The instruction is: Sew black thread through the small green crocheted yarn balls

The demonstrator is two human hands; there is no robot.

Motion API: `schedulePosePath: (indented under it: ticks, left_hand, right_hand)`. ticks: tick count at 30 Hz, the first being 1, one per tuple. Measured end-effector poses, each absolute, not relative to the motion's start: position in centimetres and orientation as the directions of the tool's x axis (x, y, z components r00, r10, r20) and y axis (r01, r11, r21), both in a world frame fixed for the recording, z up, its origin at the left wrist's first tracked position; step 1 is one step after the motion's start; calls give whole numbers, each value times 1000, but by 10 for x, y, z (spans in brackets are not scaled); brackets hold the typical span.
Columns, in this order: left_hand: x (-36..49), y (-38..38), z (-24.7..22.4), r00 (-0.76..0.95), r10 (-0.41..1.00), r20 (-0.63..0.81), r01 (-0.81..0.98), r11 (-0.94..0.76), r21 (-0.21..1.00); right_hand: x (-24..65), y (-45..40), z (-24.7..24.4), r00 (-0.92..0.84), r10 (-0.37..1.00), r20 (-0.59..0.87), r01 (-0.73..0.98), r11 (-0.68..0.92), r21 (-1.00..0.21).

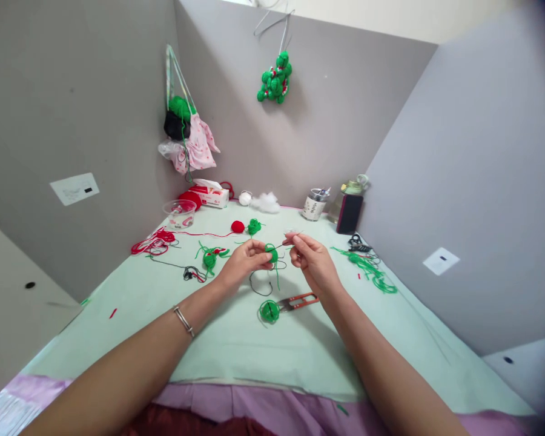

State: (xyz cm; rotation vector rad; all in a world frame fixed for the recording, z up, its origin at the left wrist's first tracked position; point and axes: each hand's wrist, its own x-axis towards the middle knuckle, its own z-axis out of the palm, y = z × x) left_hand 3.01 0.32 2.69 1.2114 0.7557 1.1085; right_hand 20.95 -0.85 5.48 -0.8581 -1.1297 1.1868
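Observation:
My left hand (247,260) pinches a small green crocheted piece (271,253) above the table. My right hand (311,257) is closed just to its right, thumb and fingertips pinching a thin dark strand of black yarn (280,246) that runs to the green piece. Whether a needle is also in those fingertips I cannot make out. A loose black yarn tail (260,290) curls below the left hand. Nearer me on the cloth lie a second small green ball (269,310) and orange-handled thread snips (302,300), their tips beside the ball.
Green pieces (210,259), red yarn (157,241) and a plastic tub (180,213) are on the left. A red ball (237,226), white stuffing (267,203) and tissue box (211,194) sit farther back. Green strands (372,272), a phone (349,214) and a tin (315,204) stand right.

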Motion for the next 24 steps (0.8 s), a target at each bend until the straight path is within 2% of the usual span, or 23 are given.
schedulePosePath:
  ticks: [2, 4, 6, 8, 11, 14, 19, 22, 24]
  left_hand:
    - [30, 4, 22, 297, 947, 124, -68, -109, 992]
    - [30, 4, 19, 352, 927, 130, 102, -176, 979]
    - [29, 3, 18, 469, 880, 82, 144, -168, 975]
    - [28, 1, 21, 588, 809, 17, 69, -71, 995]
    - [24, -1, 29, 669, 743, -21, -120, 136, 983]
    - [18, 1, 34, 625, 780, 5, -307, 240, 921]
    - [13, 12, 32, 447, 894, -9, -514, 265, 816]
    - [12, 18, 29, 376, 925, -47, -602, 282, 747]
    - [12, 19, 28, 355, 933, -54, -632, 282, 722]
  right_hand:
    - [212, -10, 58, -14, 978, 206, -274, 194, -942]
    - [215, -9, 61, -40, 985, 165, -298, 146, -943]
    - [221, -7, 62, -53, 994, 92, -343, 69, -937]
    - [227, -1, 61, -20, 999, 28, -397, 18, -918]
    - [240, 9, 57, 118, 993, 19, -461, 72, -885]
    - [255, 18, 53, 288, 953, 90, -467, 222, -856]
    - [280, 24, 53, 507, 837, 206, -348, 417, -840]
    - [277, 20, 57, 505, 821, 266, -281, 448, -849]
    - [263, 11, 59, 379, 879, 289, -218, 389, -895]
